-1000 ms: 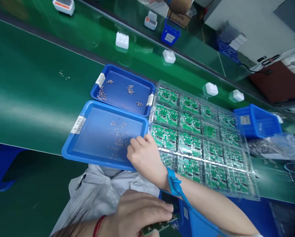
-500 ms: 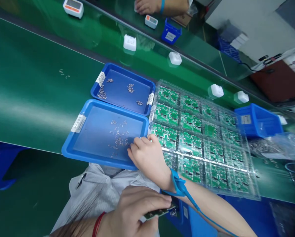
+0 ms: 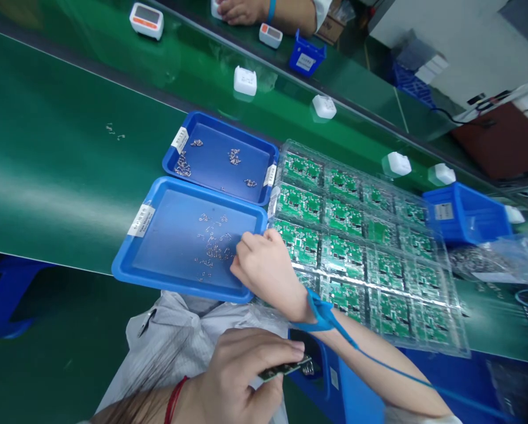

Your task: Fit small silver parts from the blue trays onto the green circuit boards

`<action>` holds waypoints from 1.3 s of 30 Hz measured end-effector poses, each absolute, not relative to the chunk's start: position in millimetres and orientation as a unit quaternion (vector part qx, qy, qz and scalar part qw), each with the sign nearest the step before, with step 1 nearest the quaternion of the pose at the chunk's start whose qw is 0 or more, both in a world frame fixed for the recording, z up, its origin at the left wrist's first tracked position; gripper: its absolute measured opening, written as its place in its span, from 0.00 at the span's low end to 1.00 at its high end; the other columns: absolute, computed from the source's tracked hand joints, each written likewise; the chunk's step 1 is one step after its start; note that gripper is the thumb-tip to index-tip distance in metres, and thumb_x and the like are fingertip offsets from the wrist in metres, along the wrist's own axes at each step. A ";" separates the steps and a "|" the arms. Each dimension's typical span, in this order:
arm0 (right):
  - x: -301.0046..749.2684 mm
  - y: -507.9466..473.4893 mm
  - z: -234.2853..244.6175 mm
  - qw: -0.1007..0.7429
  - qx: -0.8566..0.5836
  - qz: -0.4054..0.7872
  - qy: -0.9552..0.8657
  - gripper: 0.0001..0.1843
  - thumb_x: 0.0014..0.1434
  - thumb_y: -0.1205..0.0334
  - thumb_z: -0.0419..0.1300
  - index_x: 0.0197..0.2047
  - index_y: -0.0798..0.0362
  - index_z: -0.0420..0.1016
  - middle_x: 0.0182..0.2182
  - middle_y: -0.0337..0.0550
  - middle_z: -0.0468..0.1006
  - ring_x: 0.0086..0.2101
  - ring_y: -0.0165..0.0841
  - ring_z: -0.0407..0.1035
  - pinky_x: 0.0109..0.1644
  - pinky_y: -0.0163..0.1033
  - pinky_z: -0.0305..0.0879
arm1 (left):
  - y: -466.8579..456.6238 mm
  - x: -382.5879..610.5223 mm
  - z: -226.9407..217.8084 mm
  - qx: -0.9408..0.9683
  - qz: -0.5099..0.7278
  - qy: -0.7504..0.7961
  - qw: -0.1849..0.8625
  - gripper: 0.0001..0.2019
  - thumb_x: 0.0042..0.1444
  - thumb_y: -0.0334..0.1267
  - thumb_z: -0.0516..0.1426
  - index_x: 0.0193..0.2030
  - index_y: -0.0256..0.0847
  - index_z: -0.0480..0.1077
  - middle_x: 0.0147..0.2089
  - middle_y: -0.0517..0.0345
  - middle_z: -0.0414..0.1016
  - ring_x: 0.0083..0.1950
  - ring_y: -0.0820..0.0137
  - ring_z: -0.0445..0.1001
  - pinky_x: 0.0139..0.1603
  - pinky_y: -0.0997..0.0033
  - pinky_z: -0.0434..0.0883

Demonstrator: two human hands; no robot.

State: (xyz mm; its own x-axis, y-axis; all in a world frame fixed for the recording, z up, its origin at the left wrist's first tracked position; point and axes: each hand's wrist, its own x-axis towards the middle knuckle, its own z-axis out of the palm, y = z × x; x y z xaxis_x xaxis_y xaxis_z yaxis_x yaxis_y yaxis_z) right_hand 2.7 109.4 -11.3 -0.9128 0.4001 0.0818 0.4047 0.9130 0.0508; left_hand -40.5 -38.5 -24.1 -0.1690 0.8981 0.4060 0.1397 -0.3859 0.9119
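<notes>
A worker's right hand (image 3: pixel 268 268), a blue coiled wrist strap (image 3: pixel 319 315) on its wrist, reaches into the nearer shallow blue plastic tray (image 3: pixel 166 247) on the green table (image 3: pixel 47 147). Its fingertips (image 3: pixel 245 244) are bunched together at a scatter of small silver metal parts (image 3: pixel 214 250) near the tray's right edge; whether they grip one cannot be told. The left hand (image 3: pixel 237 377), with a red cord at its wrist, pinches a small green circuit board (image 3: pixel 285 369) by its edge between thumb and fingers, low and close to the body. A second blue tray (image 3: pixel 219 156) with more metal parts lies just behind the first. A clear plastic blister tray of green circuit boards (image 3: pixel 361 247) sits just right of both. A co-worker's hand (image 3: pixel 241 10) rests across the belt.
</notes>
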 end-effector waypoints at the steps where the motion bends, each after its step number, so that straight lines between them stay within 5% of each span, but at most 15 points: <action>1: 5.0 113.3 -9.3 0.033 -0.214 -0.023 -0.976 0.11 0.60 0.69 0.56 0.26 0.56 0.72 0.25 0.41 0.71 0.25 0.31 0.57 0.38 0.42 0.44 | -38.7 -41.1 -24.2 0.563 0.610 0.463 0.311 0.11 0.62 0.30 0.54 0.51 0.40 0.71 0.46 0.57 0.83 0.45 0.74 0.82 0.51 0.79 0.76; 6: 15.4 123.5 1.4 0.012 -0.228 0.087 -0.970 0.09 0.63 0.65 0.55 0.33 0.56 0.73 0.31 0.40 0.73 0.29 0.31 0.59 0.40 0.40 0.47 | -40.3 -39.2 -26.1 0.558 0.613 0.462 0.316 0.14 0.61 0.28 0.55 0.52 0.41 0.70 0.47 0.57 0.83 0.46 0.73 0.81 0.51 0.76 0.77; 11: 9.0 123.8 0.0 -0.045 -0.187 0.068 -0.979 0.07 0.64 0.61 0.59 0.39 0.56 0.75 0.38 0.44 0.76 0.37 0.36 0.62 0.41 0.42 0.45 | -41.1 -37.1 -26.4 0.559 0.608 0.465 0.319 0.14 0.60 0.27 0.55 0.52 0.42 0.70 0.47 0.59 0.83 0.46 0.74 0.81 0.51 0.77 0.76; 21: -10.4 132.6 2.8 -0.112 -0.180 0.106 -0.972 0.04 0.60 0.66 0.60 0.33 0.55 0.75 0.35 0.42 0.76 0.35 0.34 0.64 0.39 0.42 0.43 | -41.5 -39.0 -27.1 0.558 0.606 0.465 0.324 0.13 0.62 0.29 0.54 0.53 0.42 0.70 0.47 0.58 0.83 0.46 0.73 0.81 0.51 0.75 0.76; 33: -0.9 133.7 0.5 -0.059 -0.184 0.171 -0.966 0.03 0.56 0.70 0.58 0.31 0.54 0.71 0.29 0.37 0.76 0.30 0.28 0.65 0.38 0.36 0.54 | -43.1 -40.5 -30.0 0.560 0.605 0.466 0.321 0.15 0.60 0.27 0.55 0.53 0.42 0.69 0.48 0.59 0.82 0.47 0.73 0.81 0.52 0.75 0.76; 39: 4.8 134.2 7.2 0.000 -0.225 0.335 -0.915 0.09 0.53 0.74 0.58 0.38 0.54 0.73 0.28 0.33 0.78 0.31 0.25 0.71 0.35 0.32 0.61 | -45.0 -37.0 -32.4 0.552 0.601 0.473 0.333 0.15 0.61 0.28 0.55 0.54 0.43 0.69 0.48 0.59 0.82 0.47 0.72 0.81 0.51 0.73 0.76</action>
